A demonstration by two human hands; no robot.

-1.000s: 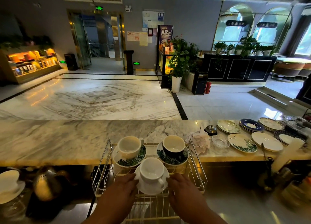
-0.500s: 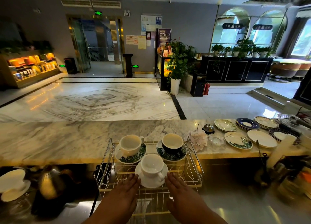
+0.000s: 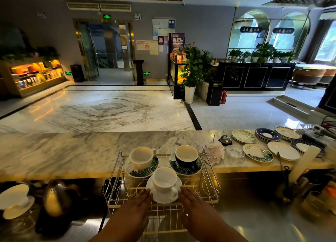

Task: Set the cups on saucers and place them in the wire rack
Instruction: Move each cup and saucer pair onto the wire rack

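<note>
Head view: the wire rack (image 3: 116,170) sits against the marble counter's (image 3: 54,150) near edge, its front strip of grid bare where the hands lie, and two cups on leaf-patterned saucers (image 3: 143,170) fill its far edge. Left hand (image 3: 135,208) and right hand (image 3: 195,205) lie flat, palms down, fingers spread and gripping nothing, fingertips just beside the plain white saucer (image 3: 163,196). On it stands the glossy white cup (image 3: 164,180), at the rack's middle, handle toward the right hand.
</note>
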